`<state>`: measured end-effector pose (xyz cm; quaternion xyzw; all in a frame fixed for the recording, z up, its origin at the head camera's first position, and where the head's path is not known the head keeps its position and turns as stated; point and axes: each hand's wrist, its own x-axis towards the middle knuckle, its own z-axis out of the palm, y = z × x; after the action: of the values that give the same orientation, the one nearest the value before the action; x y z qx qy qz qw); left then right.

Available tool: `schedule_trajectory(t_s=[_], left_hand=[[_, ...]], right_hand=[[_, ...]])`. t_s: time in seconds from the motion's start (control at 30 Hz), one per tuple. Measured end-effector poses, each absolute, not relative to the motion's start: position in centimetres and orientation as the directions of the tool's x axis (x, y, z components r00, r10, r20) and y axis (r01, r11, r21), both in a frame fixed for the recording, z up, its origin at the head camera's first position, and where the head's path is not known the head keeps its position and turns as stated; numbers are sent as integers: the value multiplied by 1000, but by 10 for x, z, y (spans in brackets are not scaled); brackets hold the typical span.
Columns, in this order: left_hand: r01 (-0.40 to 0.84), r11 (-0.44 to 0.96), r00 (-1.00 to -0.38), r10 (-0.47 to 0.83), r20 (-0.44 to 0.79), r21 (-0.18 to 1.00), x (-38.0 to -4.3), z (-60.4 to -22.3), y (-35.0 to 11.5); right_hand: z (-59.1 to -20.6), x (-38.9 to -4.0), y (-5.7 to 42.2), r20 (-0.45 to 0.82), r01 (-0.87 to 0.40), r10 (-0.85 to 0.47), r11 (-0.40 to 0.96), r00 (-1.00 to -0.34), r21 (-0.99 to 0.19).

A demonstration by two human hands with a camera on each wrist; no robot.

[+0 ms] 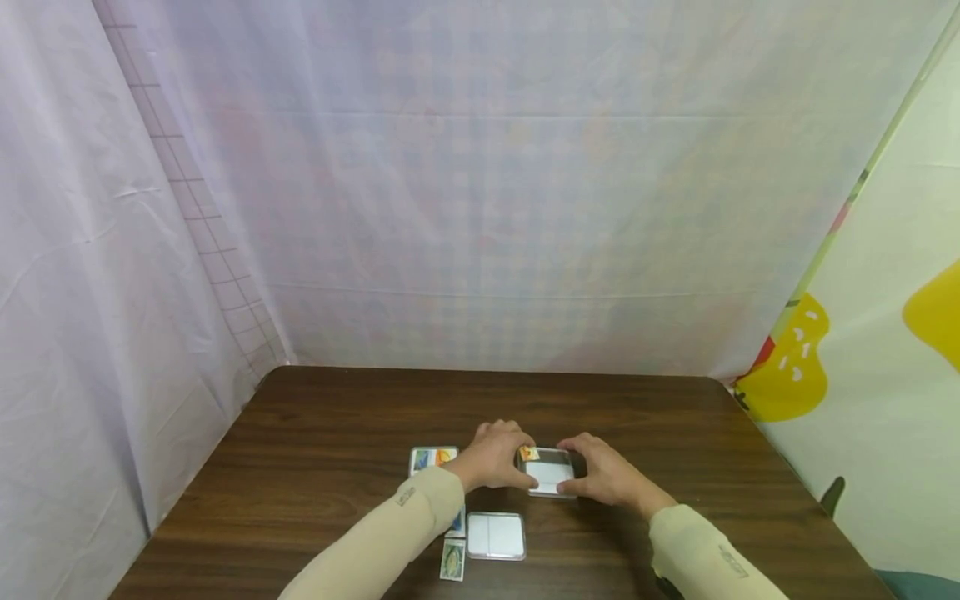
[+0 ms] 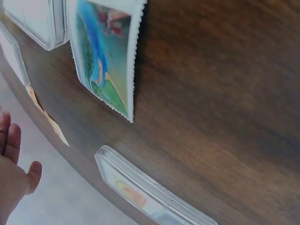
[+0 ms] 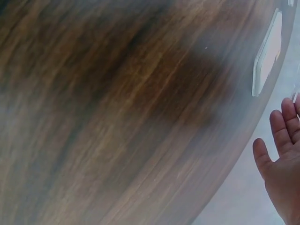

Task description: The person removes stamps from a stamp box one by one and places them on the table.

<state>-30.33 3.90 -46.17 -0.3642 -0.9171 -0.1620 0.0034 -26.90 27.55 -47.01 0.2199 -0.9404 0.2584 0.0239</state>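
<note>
Both hands are at a flat case with a white insert (image 1: 550, 477) on the table. My left hand (image 1: 497, 457) is at its left end, thumb and index finger apart along the edge. An orange stamp (image 1: 529, 453) lies by those fingers. At the opposite end my right hand (image 1: 606, 473) has its thumb and index finger on the edge. In the right wrist view, a sliver of a clear plastic cover (image 3: 295, 96) shows at the right fingertips, apart from the case (image 3: 268, 56) below. The left fingers' contact is outside the left wrist view.
A closed-looking clear case (image 1: 497, 536) with a white insert lies nearer the front. Left of it are a green stamp (image 1: 453, 560) and a blue-green stamp (image 2: 105, 56). Another case (image 2: 152, 192) with colourful stamps stands beyond my left forearm. White curtains (image 1: 480, 208) hang behind the table.
</note>
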Motion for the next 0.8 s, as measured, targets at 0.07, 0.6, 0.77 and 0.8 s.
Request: schedule_trajectory(t_s=[0.07, 0.6, 0.77, 0.8], left_hand=[[670, 684, -733, 671, 114, 287, -303, -462, 40], [687, 691, -721, 688, 86, 227, -305, -473, 50], [689, 691, -719, 690, 85, 217, -305, -477, 51], [690, 692, -719, 690, 84, 215, -305, -478, 51]], right_hand=[[-470, -269, 277, 163, -434, -407, 768, -899, -472], [-483, -270, 285, 146, -440, -420, 786, -896, -435], [-485, -271, 285, 114, -414, -405, 807, -907, -422], [-485, -271, 285, 107, -406, -400, 811, -910, -421]])
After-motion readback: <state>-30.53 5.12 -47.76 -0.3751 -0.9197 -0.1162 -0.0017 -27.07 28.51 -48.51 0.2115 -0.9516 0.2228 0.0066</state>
